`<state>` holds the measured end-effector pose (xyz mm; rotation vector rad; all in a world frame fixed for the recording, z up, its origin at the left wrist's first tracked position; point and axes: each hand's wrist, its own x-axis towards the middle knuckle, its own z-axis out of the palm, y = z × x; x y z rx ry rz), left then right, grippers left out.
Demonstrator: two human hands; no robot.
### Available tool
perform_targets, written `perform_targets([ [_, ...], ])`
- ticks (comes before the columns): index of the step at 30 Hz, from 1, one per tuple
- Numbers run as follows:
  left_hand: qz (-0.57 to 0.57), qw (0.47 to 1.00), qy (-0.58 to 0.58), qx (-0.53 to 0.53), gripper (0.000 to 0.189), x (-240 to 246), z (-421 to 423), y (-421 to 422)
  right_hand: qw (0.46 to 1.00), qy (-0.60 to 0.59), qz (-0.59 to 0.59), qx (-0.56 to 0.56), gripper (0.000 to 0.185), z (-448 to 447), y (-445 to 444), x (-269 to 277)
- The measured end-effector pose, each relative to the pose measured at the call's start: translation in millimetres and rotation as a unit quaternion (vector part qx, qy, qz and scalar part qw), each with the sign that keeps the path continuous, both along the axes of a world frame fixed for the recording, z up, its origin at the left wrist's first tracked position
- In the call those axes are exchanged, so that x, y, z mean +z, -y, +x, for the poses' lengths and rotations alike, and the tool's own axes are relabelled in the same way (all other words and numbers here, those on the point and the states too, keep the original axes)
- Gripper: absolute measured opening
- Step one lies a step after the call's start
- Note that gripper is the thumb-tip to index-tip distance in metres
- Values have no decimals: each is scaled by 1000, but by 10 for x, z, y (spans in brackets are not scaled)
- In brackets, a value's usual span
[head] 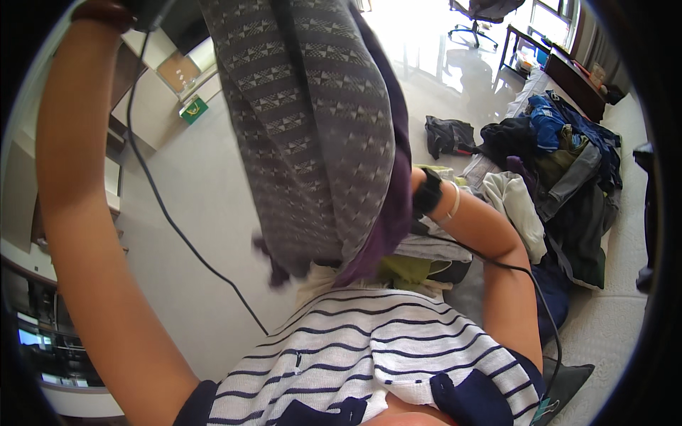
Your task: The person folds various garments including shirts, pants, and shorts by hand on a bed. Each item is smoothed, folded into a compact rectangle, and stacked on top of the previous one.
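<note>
A grey patterned fabric item with a purple side hangs before my chest and fills the upper middle. My left arm is raised at the left edge of the view, with a dark red bracelet at the wrist; that hand lies beyond the top edge. Another arm of mine comes from the right, with a black band and a pale bangle at the wrist, and its hand is hidden behind the cloth. Which hand is which is told only by the side. Folded clothes lie just behind the purple cloth.
A heap of clothes covers part of a pale sofa on the right. A dark garment lies on the floor beside it. A green paper bag stands near cabinets at upper left. Thin black cables run along both arms. An office chair stands by the windows.
</note>
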<state>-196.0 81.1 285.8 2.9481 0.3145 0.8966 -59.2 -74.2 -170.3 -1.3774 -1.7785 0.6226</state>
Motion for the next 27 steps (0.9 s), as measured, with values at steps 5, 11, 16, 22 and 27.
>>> perform_targets([
  [5,-20,976,-205,66,53,-973,172,-761,990,46,40,130,43,56,838,-483],
  [11,-212,945,-230,99,86,-2628,150,-512,979,67,133,139,55,265,1221,-399],
  [16,-582,736,-251,-240,91,-3468,-553,141,964,88,249,42,53,252,1055,-55],
  [22,-595,776,-87,-191,64,-3827,-757,473,946,150,282,-55,48,123,815,97],
  [27,-709,665,78,-222,43,-3849,-880,471,974,159,153,-49,31,1,980,588],
])
